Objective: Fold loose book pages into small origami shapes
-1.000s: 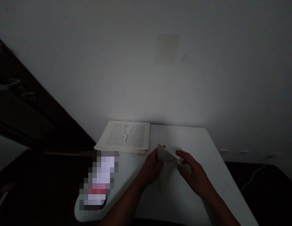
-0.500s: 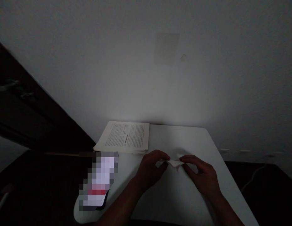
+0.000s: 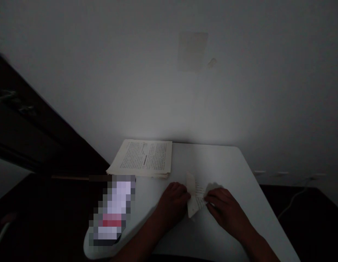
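Observation:
A small folded piece of printed paper [image 3: 194,196] stands partly upright on the white table [image 3: 229,163], just in front of me. My left hand [image 3: 173,203] pinches its left side with curled fingers. My right hand [image 3: 225,211] grips its right side, fingers closed on the fold. The scene is dim, so the fold's details are hard to make out.
A stack of printed pages [image 3: 143,163] lies at the table's back left corner. A blurred-out object [image 3: 111,211] rests at the table's left edge. A pale wall rises right behind the table. Dark furniture [image 3: 27,138] stands to the left, and a cable [image 3: 294,198] runs on the right.
The paper went from raised, to pressed low between both hands, to standing up again with a flap lifted. Both hands have kept hold and shifted slightly toward me.

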`<move>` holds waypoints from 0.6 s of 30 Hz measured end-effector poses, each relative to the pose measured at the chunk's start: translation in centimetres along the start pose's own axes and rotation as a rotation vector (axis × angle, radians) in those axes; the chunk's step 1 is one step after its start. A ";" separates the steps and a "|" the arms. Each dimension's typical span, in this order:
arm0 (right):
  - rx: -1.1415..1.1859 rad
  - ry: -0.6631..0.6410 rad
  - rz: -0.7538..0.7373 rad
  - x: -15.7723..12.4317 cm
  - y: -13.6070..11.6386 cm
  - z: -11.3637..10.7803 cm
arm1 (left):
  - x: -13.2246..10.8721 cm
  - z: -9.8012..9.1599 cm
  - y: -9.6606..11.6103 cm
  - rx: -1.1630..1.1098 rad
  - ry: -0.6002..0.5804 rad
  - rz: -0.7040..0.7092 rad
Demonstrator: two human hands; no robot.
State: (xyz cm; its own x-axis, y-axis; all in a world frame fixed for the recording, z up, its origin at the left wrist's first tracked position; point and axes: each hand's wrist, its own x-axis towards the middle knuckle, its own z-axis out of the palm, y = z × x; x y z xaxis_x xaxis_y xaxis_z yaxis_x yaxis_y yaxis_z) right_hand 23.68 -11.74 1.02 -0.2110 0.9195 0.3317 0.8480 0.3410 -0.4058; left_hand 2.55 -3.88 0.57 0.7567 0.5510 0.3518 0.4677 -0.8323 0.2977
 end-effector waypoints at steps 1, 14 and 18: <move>0.000 0.000 0.010 0.1 0.0 -0.1 | 0.1 -0.1 0.0 -0.009 0.011 -0.017; -0.139 -0.055 0.241 2.1 -0.7 0.1 | 1.5 -0.1 1.4 -0.028 0.105 -0.408; -0.178 -0.017 0.272 2.3 -0.9 0.5 | 1.6 0.5 1.6 0.019 0.146 -0.436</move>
State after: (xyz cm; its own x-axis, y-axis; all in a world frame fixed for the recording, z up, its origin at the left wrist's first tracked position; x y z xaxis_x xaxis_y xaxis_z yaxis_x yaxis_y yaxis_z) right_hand 22.24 -9.84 1.70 0.0280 0.9759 0.2164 0.9459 0.0442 -0.3216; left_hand 4.77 -4.37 1.18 0.4155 0.8517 0.3194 0.7375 -0.5209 0.4298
